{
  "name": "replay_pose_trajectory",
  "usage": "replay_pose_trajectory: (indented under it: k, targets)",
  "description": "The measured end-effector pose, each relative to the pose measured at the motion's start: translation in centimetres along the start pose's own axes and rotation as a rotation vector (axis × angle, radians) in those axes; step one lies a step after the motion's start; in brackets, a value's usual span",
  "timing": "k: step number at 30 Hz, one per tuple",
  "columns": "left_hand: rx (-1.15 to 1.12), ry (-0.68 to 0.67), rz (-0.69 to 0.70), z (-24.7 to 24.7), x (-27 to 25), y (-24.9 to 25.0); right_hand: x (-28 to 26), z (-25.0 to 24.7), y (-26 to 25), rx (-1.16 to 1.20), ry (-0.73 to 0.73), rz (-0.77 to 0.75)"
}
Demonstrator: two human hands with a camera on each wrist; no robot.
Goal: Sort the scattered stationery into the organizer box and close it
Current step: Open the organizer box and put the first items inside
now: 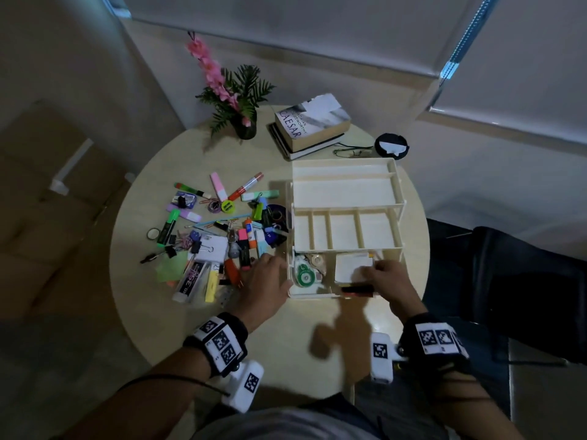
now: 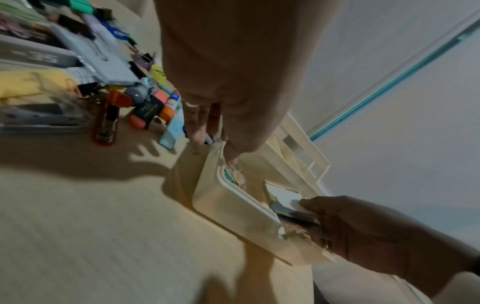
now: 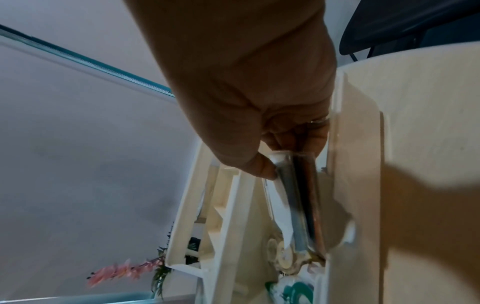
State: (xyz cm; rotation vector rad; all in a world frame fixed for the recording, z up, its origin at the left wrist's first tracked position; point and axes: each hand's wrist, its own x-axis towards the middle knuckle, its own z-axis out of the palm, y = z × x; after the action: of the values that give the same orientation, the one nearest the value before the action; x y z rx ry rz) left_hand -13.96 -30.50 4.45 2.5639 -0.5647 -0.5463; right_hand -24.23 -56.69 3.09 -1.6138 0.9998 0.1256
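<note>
The cream organizer box stands open on the right half of the round table, its tiered trays fanned back. Its bottom compartment holds a green tape dispenser and a white note pad. My right hand pinches a slim clear case with dark and red contents, low inside that compartment at the front right; thumb and fingers grip the clear case. My left hand lies with straight fingers against the box's left front corner. Scattered stationery covers the table to the left.
Stacked books, a flower vase, glasses and a black round object sit behind the box. A dark chair stands to the right. Bare tabletop lies in front of the box.
</note>
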Motion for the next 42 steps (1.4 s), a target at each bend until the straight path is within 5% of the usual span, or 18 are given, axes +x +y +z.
replay_pose_trajectory:
  k: [9,26,35,42]
  targets:
    - [0.036,-0.004,-0.04,0.8,-0.2,1.3,5.3,3.8,1.7,-0.199,0.084,-0.009]
    - [-0.049,0.001,-0.007,0.7,-0.7,0.8,4.9,4.7,1.1,-0.366,0.154,-0.015]
    - [-0.104,0.026,-0.069,-3.5,-1.4,-7.7,1.1,4.6,-1.7,-0.92,-0.079,-0.085]
    - [-0.129,0.069,-0.222,-6.2,-2.5,-17.6,-5.4,12.4,-10.6,-0.864,-0.3,-0.461]
